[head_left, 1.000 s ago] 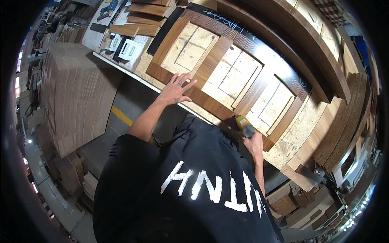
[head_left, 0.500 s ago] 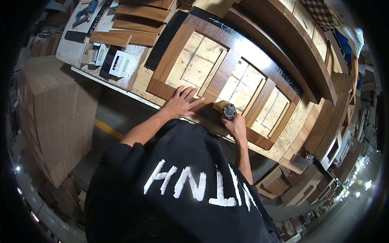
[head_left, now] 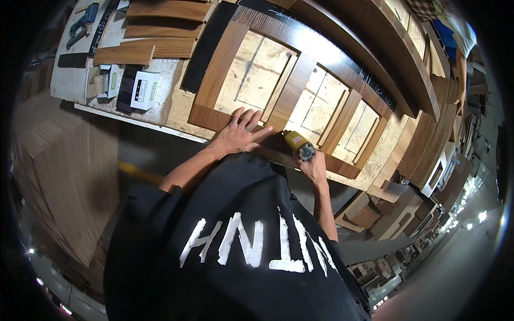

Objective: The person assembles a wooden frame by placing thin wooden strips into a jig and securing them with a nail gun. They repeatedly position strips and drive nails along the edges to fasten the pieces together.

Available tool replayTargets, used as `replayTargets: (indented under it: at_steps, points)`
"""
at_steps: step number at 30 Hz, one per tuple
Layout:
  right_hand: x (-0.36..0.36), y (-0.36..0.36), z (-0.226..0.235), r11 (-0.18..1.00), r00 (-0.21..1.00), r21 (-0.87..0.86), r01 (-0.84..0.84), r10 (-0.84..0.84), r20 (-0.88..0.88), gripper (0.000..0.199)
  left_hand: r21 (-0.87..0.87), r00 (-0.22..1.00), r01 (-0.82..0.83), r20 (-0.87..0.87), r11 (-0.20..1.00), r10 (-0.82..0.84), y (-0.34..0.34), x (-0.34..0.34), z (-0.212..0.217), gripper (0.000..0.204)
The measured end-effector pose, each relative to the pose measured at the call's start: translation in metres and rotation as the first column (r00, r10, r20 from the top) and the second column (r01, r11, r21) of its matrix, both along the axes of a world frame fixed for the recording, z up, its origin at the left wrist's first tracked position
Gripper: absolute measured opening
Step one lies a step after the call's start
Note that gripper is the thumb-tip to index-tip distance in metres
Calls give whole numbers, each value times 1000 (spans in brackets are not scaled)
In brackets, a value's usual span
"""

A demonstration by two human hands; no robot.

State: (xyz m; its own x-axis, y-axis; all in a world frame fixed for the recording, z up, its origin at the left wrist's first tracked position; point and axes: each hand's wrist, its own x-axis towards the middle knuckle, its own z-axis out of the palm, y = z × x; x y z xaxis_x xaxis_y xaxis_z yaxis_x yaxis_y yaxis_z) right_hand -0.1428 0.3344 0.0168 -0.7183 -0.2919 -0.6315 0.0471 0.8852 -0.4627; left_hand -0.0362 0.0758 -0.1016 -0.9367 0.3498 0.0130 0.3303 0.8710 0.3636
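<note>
A brown wooden frame (head_left: 294, 91) with three openings lies on the workbench. My left hand (head_left: 239, 134) rests with fingers spread on its near rail, close to the left divider. In my right hand (head_left: 314, 167) is a yellow nail gun (head_left: 299, 143) with a grey round end cap. The gun's nose meets or hovers just over the near rail beside the left hand; contact cannot be made out. My fingers around its handle are partly hidden.
Long dark wooden boards (head_left: 369, 59) lie beyond the frame. Wooden slats (head_left: 166, 29), a white box (head_left: 145, 90) and a blue-green power tool (head_left: 83, 24) are on the left of the bench (head_left: 174, 109). Stacked panels (head_left: 69, 166) stand at left. Another person's arm (head_left: 461, 75) shows far right.
The whole view has shifted and turned slightly. More of the nail gun's yellow body shows, its nose still by the near rail. My left hand keeps its place on the frame.
</note>
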Motion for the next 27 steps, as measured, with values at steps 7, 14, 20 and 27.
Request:
replayTargets:
  at_steps: [7, 14, 20, 27]
  points:
    - [15, -3, -5, 997, 996, -4, -78, 77, -46, 38, 2, 1000, -4, 15, 1000, 4, 1, 0, 0, 88]
    - [14, 0, -13, 989, 985, -37, -143, 139, -102, 35, 22, 1000, -3, 20, 1000, 3, 0, -1, 3, 81]
    - [13, -5, -11, 988, 984, -28, -151, 148, -98, 36, 11, 1000, -6, 18, 1000, 6, 0, 0, 1, 81]
    - [19, 0, -19, 990, 984, -5, -138, 136, -118, 40, 13, 1000, -7, 30, 1000, 7, 1, 0, 2, 80]
